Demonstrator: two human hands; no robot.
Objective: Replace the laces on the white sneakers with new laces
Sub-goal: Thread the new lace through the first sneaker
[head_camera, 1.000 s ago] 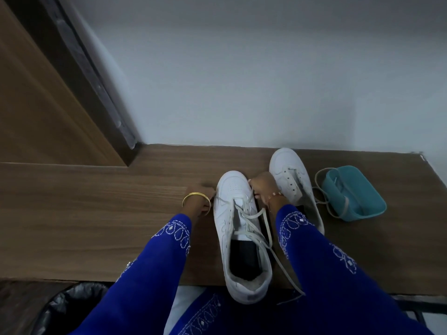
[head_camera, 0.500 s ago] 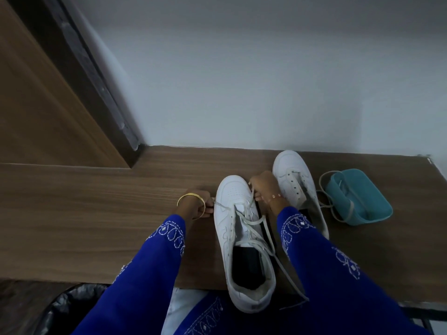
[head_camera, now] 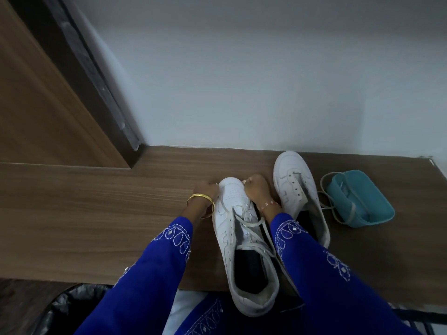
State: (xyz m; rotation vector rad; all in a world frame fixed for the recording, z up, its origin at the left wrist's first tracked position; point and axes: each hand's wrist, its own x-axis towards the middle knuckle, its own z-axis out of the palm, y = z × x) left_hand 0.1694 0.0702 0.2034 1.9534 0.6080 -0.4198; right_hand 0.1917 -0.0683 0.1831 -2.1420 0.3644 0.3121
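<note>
A white sneaker (head_camera: pixel 228 240) lies in the middle of the wooden table (head_camera: pixel 96 213) with its heel over the near edge. A white lace (head_camera: pixel 251 224) crosses its upper eyelets loosely, and one end trails down past my right sleeve. My left hand (head_camera: pixel 205 193) sits at the left side of the toe with curled fingers, seemingly pinching a lace end. My right hand (head_camera: pixel 256 189) is curled against the right side of the toe. The second white sneaker (head_camera: pixel 294 182) lies behind to the right, its eyelets bare.
A teal tray (head_camera: pixel 362 201) stands at the right with a pale lace (head_camera: pixel 325 189) looped over and around it. A wooden panel with a dark edge (head_camera: pixel 92 76) rises at the left. Below the table's near edge sits a black-lined bin (head_camera: pixel 63 308).
My left hand has moved from beside the sneaker's left side up to its toe. The right hand has shifted slightly forward onto the toe. The camera view has tilted a little.
</note>
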